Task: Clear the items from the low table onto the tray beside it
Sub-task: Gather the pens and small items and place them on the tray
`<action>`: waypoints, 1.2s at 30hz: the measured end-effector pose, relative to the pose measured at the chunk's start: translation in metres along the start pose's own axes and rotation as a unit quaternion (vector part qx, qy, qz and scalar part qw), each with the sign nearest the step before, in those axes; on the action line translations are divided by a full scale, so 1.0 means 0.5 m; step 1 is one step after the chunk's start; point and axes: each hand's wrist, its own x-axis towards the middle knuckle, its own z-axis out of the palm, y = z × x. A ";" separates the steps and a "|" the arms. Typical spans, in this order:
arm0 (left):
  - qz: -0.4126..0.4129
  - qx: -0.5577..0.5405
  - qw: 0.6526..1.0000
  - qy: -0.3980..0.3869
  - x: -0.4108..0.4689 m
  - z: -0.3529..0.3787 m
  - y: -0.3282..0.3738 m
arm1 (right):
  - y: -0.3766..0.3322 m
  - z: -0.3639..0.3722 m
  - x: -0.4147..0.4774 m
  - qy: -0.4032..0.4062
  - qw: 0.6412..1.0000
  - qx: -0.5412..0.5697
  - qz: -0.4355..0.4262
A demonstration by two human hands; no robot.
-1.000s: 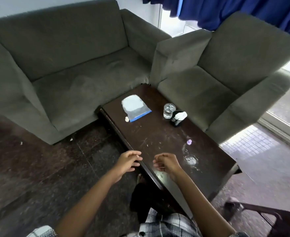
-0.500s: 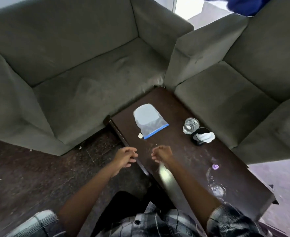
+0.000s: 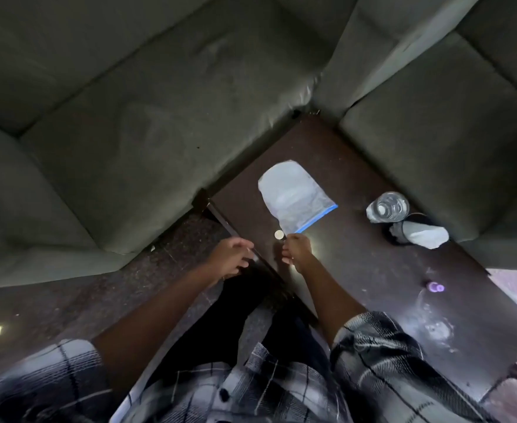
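While the left hand (image 3: 229, 257) hovers, the right hand (image 3: 295, 253) curls by the bag (image 3: 294, 196)

A grey-green sofa (image 3: 129, 117) stretched beyond the left hand (image 3: 231, 254), a matching armchair (image 3: 449, 132) sat beyond and right of the right hand (image 3: 297, 251), and dark speckled floor (image 3: 52, 300) lay left of the left hand.

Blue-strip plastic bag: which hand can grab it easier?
Right, probably. The right hand is beside the clear plastic bag with a blue strip; the left hand is farther, at the edge of the dark table.
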 end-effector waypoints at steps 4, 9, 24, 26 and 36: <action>-0.018 0.038 0.999 -0.029 0.038 -0.061 0.001 | -0.006 0.036 0.055 -0.005 0.991 0.116 0.065; -0.022 0.063 0.997 -0.032 0.089 -0.117 0.012 | -0.004 0.078 0.108 0.003 0.967 0.228 0.114; 0.048 0.141 0.987 -0.064 0.103 -0.023 0.061 | -0.025 0.019 -0.079 -0.057 0.906 0.413 0.070; 0.085 0.140 0.984 -0.073 0.091 0.026 0.084 | -0.025 -0.012 -0.136 -0.074 0.897 0.433 0.051; 0.150 0.173 0.966 -0.119 0.029 0.251 0.123 | 0.061 -0.213 -0.245 -0.074 0.877 0.475 0.005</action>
